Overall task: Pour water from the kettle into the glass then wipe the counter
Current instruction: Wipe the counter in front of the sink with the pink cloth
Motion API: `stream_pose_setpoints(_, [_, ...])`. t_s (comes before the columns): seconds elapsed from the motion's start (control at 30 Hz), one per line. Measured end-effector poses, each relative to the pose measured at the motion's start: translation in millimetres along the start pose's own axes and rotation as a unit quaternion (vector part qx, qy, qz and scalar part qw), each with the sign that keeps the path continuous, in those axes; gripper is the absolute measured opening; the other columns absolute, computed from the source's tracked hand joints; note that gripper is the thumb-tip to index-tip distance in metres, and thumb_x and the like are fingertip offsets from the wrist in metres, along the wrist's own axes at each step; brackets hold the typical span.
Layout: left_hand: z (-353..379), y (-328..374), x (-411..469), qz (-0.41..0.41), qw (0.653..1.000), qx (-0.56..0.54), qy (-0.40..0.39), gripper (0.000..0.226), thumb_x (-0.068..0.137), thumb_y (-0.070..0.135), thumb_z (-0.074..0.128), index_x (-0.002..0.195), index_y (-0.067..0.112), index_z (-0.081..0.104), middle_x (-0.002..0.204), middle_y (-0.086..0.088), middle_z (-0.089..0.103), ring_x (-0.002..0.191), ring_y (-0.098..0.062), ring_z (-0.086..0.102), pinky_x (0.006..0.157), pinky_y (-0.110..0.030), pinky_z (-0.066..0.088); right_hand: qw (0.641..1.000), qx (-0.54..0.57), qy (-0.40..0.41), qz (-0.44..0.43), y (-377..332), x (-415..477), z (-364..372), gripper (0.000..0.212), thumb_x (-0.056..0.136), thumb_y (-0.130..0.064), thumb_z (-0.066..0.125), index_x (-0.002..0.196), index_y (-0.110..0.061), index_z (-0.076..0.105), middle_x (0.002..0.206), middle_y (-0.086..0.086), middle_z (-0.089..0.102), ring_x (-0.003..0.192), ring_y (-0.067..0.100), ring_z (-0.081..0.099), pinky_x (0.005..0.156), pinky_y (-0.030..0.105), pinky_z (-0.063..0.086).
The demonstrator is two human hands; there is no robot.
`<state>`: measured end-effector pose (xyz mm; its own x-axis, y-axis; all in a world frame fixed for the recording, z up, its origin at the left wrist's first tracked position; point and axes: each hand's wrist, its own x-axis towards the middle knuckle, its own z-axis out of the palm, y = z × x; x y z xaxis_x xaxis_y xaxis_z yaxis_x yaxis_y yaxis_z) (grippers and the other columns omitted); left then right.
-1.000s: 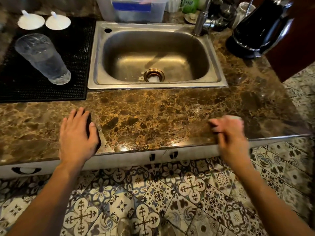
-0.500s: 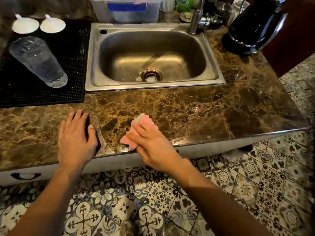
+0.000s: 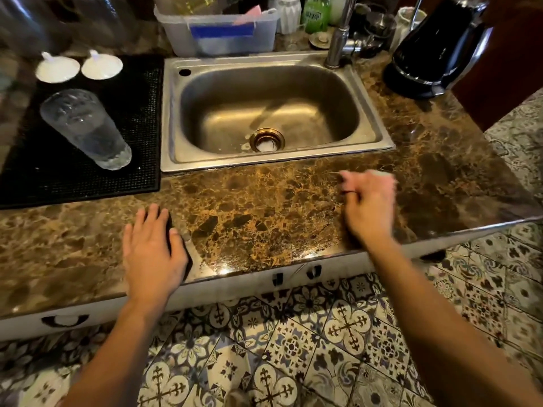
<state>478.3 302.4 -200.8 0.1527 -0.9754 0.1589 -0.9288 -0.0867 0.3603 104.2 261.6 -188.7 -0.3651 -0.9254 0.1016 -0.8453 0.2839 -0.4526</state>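
Observation:
A tall clear glass (image 3: 85, 127) with water in it stands on the black mat (image 3: 88, 183) at the left. The black kettle (image 3: 440, 45) sits on its base at the counter's far right corner. My left hand (image 3: 152, 248) lies flat and empty on the brown marble counter (image 3: 258, 207) near its front edge. My right hand (image 3: 367, 201) is blurred, pressed on the counter in front of the sink's right corner. It is closed over a pink cloth, of which only a pale edge (image 3: 380, 172) shows past the fingers.
The steel sink (image 3: 379, 136) lies behind the hands, with its tap (image 3: 340, 33) at the back right. Two white lids (image 3: 79, 67) rest on the mat's far end. A plastic tub (image 3: 220, 30), bottles and cups crowd the back. Patterned floor tiles lie below.
My right hand swept the cloth from the right to beside my left hand, and has now moved back right and further from the front edge. My left hand stayed put.

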Motion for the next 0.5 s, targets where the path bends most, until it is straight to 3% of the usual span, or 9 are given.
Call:
stream_pose_setpoints(0.1, [-1,0,0,0.003,1.0,-0.006,-0.001,0.054,0.1,0.031,0.032,0.144,0.006,0.05,0.158,-0.011,0.041,0.151,-0.027,0.028,0.126,-0.046,0.014,0.988,0.06,-0.065,-0.123,-102,-35,41,0.016,0.106,-0.028,0.051,0.113,-0.024,0.065,0.109,-0.003,0.056,0.101,0.008,0.054,0.092,0.024,0.052])
stream_pose_setpoints(0.17, [0,-2,-1,0.004,1.0,-0.001,-0.007,0.054,0.101,0.032,0.031,0.146,0.006,0.048,0.159,-0.01,0.039,0.152,-0.026,0.027,0.126,-0.046,0.013,0.962,0.071,-0.097,-0.245,-150,-74,56,0.014,0.104,-0.027,0.054,0.1,-0.023,0.067,0.106,-0.004,0.056,0.104,0.011,0.051,0.102,0.029,0.045])
stream_pose_setpoints(0.23, [0,-4,0,0.004,1.0,-0.002,-0.012,0.055,0.101,0.033,0.03,0.146,0.006,0.048,0.159,-0.011,0.038,0.152,-0.026,0.026,0.126,-0.046,0.013,0.926,0.029,-0.15,-0.345,-169,-120,64,0.022,0.098,-0.019,0.06,0.117,-0.021,0.071,0.123,0.007,0.065,0.123,0.027,0.056,0.124,0.045,0.027])
stream_pose_setpoints(0.27, [-1,-4,0,0.004,1.0,-0.003,-0.014,0.056,0.101,0.033,0.03,0.146,0.005,0.048,0.159,-0.011,0.038,0.152,-0.027,0.026,0.125,-0.047,0.014,0.916,0.02,-0.173,-0.362,-168,-139,63,0.035,0.095,-0.018,0.062,0.129,-0.017,0.069,0.139,0.013,0.063,0.135,0.033,0.053,0.128,0.041,0.01])
stream_pose_setpoints(0.3, [-2,-4,0,0.007,1.0,-0.006,-0.016,0.056,0.101,0.033,0.029,0.146,0.005,0.048,0.159,-0.012,0.038,0.152,-0.028,0.026,0.125,-0.047,0.014,0.913,0.03,-0.191,-0.359,-163,-154,57,0.045,0.094,-0.019,0.061,0.139,-0.015,0.064,0.152,0.013,0.055,0.145,0.031,0.044,0.124,0.037,-0.004])
stream_pose_setpoints(0.37, [-5,-5,-2,0.017,1.0,-0.011,-0.023,0.057,0.102,0.034,0.027,0.146,0.005,0.047,0.16,-0.012,0.037,0.152,-0.028,0.025,0.125,-0.047,0.013,0.912,0.052,-0.228,-0.336,-144,-167,46,0.052,0.102,-0.024,0.053,0.153,-0.026,0.046,0.166,0.0,0.029,0.156,0.019,0.017,0.119,0.034,-0.016])
stream_pose_setpoints(0.43, [-6,-6,-3,0.023,0.999,-0.012,-0.035,0.058,0.103,0.037,0.024,0.148,0.006,0.045,0.161,-0.011,0.035,0.153,-0.027,0.022,0.126,-0.046,0.011,0.925,0.047,-0.236,-0.296,-115,-166,37,0.053,0.106,-0.028,0.045,0.156,-0.041,0.032,0.169,-0.013,0.011,0.157,0.01,0.001,0.126,0.039,-0.01])
stream_pose_setpoints(0.5, [-7,-6,-2,0.025,0.999,-0.009,-0.047,0.059,0.103,0.039,0.023,0.15,0.009,0.041,0.163,-0.009,0.031,0.154,-0.025,0.019,0.126,-0.045,0.009,0.947,0.043,-0.214,-0.236,-88,-155,18,0.053,0.106,-0.025,0.046,0.153,-0.048,0.036,0.171,-0.01,0.02,0.16,0.018,0.011,0.129,0.049,0.011])
